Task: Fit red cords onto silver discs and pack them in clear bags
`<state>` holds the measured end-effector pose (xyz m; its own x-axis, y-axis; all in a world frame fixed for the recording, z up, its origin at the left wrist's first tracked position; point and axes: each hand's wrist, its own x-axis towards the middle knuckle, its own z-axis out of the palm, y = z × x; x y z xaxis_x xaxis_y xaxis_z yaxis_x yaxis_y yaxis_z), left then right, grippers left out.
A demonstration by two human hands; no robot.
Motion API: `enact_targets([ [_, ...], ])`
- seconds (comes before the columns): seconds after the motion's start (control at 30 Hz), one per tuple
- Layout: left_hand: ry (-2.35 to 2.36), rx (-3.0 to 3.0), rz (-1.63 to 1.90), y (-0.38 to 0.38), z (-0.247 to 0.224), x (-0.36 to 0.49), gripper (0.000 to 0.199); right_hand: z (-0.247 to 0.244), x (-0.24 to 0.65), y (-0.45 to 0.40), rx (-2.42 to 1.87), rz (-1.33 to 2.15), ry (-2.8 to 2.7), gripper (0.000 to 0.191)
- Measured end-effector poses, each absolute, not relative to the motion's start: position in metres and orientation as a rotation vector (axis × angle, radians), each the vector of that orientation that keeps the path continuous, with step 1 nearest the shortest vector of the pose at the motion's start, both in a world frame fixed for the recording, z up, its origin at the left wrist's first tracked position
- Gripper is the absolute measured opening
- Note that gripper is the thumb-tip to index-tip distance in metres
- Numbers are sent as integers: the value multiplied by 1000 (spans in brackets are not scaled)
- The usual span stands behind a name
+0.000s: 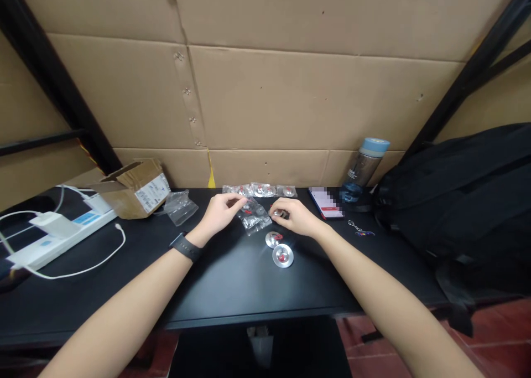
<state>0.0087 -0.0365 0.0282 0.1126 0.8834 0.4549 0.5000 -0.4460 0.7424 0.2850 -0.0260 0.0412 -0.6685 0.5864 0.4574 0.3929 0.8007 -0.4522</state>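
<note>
My left hand (pixel 219 213), with a black watch on its wrist, pinches the upper edge of a clear plastic bag (pixel 257 223); something red shows inside. Beside the bag, my right hand (pixel 296 216) has its fingers closed around a small shiny silver piece (pixel 278 213), mostly hidden by them. Just below lie two round silver discs with red parts at their middles: the nearer disc (pixel 283 263) is whole in view and touches or overlaps the farther disc (pixel 269 241). Behind both hands, several bagged silver-and-red pieces (pixel 289 191) lie in a row along the cardboard wall.
On the left are a white power strip (pixel 74 234) with cables, an opened cardboard box (pixel 143 190) and a crumpled clear bag (pixel 181 207). To the right lie a phone (pixel 326 201) and a keychain (pixel 363 232), beside a bottle (pixel 363 170) and a black backpack (pixel 468 201).
</note>
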Motion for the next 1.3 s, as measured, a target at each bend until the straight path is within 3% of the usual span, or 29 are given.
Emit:
enact_targets([
  [0.4,1172,2509,1351,-53,43,19,26,40,280,-29,-770,432,-2359,10],
  [0.6,1082,2661,1259,-52,35,23,27,35,265,-39,-797,657,-2210,26],
  [0.73,1078,2759,1158,-54,31,30,32,27,256,-40,-819,607,-2147,13],
  [0.93,1191,2506,1166,-54,36,28,39,20,261,-29,-888,730,-1994,17],
  [1.07,1219,2399,1118,-49,38,17,24,18,266,-22,-899,827,-1913,20],
  [1.3,1296,2263,1200,-51,35,22,25,24,267,-24,-863,923,-1930,25],
])
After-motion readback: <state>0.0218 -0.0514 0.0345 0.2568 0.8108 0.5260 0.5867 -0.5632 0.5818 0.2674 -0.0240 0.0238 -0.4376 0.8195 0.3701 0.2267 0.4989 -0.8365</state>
